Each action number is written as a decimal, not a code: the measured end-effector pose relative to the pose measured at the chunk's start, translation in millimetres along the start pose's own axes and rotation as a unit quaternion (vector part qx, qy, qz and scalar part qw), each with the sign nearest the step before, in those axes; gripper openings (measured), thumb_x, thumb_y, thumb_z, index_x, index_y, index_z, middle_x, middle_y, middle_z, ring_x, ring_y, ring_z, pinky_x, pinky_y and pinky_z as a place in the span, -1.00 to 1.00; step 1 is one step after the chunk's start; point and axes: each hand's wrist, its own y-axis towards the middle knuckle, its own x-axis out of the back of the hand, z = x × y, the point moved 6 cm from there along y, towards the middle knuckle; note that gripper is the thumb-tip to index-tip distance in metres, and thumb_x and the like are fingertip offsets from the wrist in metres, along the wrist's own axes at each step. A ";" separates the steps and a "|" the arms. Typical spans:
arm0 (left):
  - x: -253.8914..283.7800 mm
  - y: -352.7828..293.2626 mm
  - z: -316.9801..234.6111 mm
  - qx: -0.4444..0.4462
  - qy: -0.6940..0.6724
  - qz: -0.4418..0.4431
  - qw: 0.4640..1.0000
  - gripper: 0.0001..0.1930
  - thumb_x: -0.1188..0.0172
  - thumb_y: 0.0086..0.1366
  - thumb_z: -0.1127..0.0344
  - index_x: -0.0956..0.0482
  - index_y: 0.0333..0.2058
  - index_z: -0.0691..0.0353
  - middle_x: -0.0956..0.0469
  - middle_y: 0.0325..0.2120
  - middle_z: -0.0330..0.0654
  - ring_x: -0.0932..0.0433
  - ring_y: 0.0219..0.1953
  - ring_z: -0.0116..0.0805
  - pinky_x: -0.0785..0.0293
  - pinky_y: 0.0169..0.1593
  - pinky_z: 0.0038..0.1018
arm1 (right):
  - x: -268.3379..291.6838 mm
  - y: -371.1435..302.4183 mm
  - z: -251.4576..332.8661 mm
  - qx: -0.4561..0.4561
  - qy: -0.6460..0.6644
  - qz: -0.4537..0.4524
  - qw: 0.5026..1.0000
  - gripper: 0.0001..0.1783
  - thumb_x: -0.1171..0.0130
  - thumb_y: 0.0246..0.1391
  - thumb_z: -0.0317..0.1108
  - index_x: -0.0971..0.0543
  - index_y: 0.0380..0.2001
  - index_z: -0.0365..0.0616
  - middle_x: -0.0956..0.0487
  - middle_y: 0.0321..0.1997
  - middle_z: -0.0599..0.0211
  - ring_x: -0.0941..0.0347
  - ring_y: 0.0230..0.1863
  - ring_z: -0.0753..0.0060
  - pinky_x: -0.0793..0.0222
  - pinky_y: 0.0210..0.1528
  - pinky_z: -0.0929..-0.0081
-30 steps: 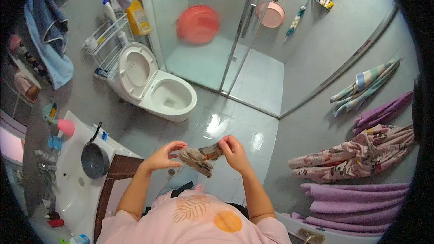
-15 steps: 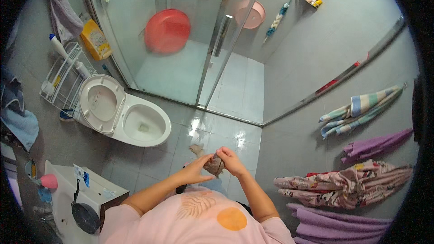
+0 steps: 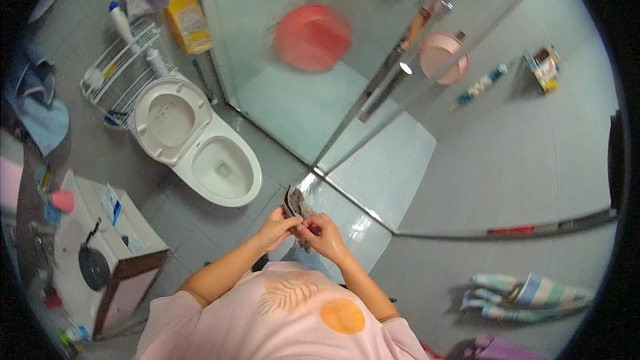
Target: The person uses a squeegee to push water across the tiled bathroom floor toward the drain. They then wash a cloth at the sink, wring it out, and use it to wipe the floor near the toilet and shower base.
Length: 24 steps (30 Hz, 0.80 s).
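Note:
A crumpled grey-brown cloth (image 3: 294,201), probably a rag, is held up in front of my body with its layers folded together. My left hand (image 3: 274,229) grips it from the left side, fingers closed around its lower part. From the right, my right hand (image 3: 321,235) pinches the cloth close to the left thumb, and the two hands touch or nearly touch. Part of the cloth hangs below the fingers, and the hands hide its middle.
An open white toilet (image 3: 257,177) stands left of my hands, beside a white wire rack (image 3: 100,80). Ahead is a glass shower enclosure (image 3: 313,168) with a red basin (image 3: 312,37). At lower left, a sink cabinet (image 3: 137,263) holds a dark pan (image 3: 93,267). Towels (image 3: 527,297) hang at right.
My view has turned, so the toilet and shower shift. The cloth, earlier hanging lower with a loose end, is now bunched upright, and my hands have come closer together around it.

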 end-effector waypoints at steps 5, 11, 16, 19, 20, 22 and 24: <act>0.4 23.6 -18.0 -0.054 -0.138 -0.017 0.989 -0.65 0.20 -0.01 0.56 -0.21 -0.15 0.42 -0.33 -0.22 -0.08 -0.34 -0.18 -0.29 -0.26 -0.09 -0.37 | 21.7 44.8 13.4 0.093 -0.100 0.034 0.990 -0.74 -0.14 -0.20 -0.35 -0.33 -0.50 -0.29 -0.37 -0.51 0.21 -0.32 -0.51 0.49 -0.27 -0.45 0.61; 36.3 24.5 -60.3 -0.138 -0.060 -0.156 0.976 -0.67 0.16 0.06 0.47 -0.22 -0.13 0.33 -0.37 -0.32 -0.16 -0.39 -0.33 -0.41 -0.40 -0.36 -0.52 | 16.8 122.6 16.1 0.107 -0.113 0.041 0.987 -0.89 0.06 -0.13 -0.44 -0.31 -0.49 -0.26 -0.34 -0.61 0.24 -0.26 -0.57 0.51 -0.22 -0.51 0.58; 130.7 -3.7 -135.4 -0.175 0.360 -0.391 0.829 -0.85 0.08 0.06 0.40 -0.37 -0.39 0.32 -0.40 -0.56 -0.23 -0.37 -0.54 -0.50 -0.30 -0.48 -0.58 | 14.4 204.4 51.7 0.138 -0.177 0.049 0.973 -0.83 0.05 -0.07 -0.36 -0.34 -0.42 -0.25 -0.41 -0.60 0.04 -0.36 -0.55 0.11 -0.26 -0.50 0.40; 158.8 -2.2 -168.6 -0.163 0.423 -0.379 0.807 -0.84 0.06 0.07 0.37 -0.39 -0.42 0.34 -0.43 -0.59 -0.20 -0.38 -0.55 -0.50 -0.28 -0.47 -0.58 | -11.4 241.9 65.2 0.254 -0.270 0.123 0.921 -0.82 0.03 -0.10 -0.37 -0.38 -0.44 -0.27 -0.42 -0.53 0.00 -0.36 -0.47 0.02 -0.27 -0.44 0.34; 165.3 3.0 -175.6 -0.163 0.396 -0.369 0.825 -0.83 0.06 0.07 0.36 -0.39 -0.40 0.35 -0.44 -0.58 -0.18 -0.38 -0.55 -0.50 -0.29 -0.47 -0.57 | -21.4 256.8 61.1 0.259 -0.287 0.169 0.907 -0.83 0.03 -0.13 -0.38 -0.40 -0.46 -0.28 -0.42 -0.49 -0.02 -0.35 -0.43 -0.01 -0.27 -0.37 0.30; 184.7 22.1 -176.2 -0.166 0.347 -0.355 0.852 -0.80 0.07 0.08 0.34 -0.39 -0.37 0.36 -0.46 -0.56 -0.15 -0.38 -0.56 -0.49 -0.30 -0.47 -0.56 | -34.9 286.7 50.8 0.266 -0.323 0.159 0.894 -0.82 0.05 -0.13 -0.40 -0.39 -0.44 -0.30 -0.42 -0.47 -0.03 -0.34 -0.41 -0.03 -0.26 -0.35 0.29; 193.5 44.7 -168.9 -0.155 0.334 -0.343 0.864 -0.75 0.09 0.11 0.28 -0.39 -0.34 0.36 -0.46 -0.57 -0.16 -0.39 -0.56 -0.46 -0.30 -0.48 -0.56 | -41.7 314.2 39.0 0.246 -0.326 0.125 0.904 -0.82 0.11 -0.07 -0.36 -0.37 -0.43 -0.27 -0.41 -0.47 -0.09 -0.32 -0.40 -0.11 -0.24 -0.36 0.22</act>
